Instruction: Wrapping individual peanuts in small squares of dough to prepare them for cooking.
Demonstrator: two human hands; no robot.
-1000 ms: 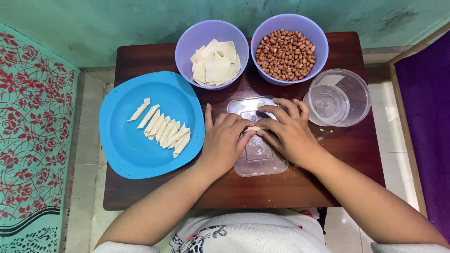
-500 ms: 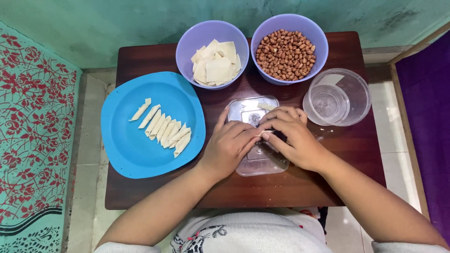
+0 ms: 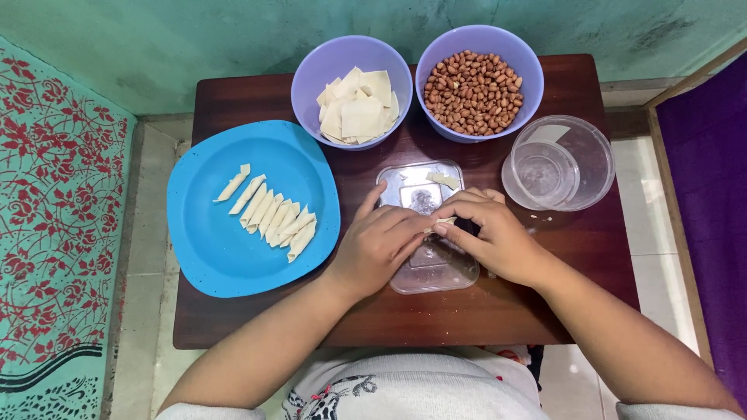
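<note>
Both hands, left and right, pinch a small dough wrapper between fingertips over the clear lid, its long axis running left-right.

- The worktop is dark reddish-brown wood.
- The plate is bright blue, carrying pale cream dough rolls.
- Two bowls are lilac: one holds cream wrapper squares, the other holds reddish-brown peanuts.
- The round container is clear.
- The cloth at the left of the frame is teal with red flowers.
</note>
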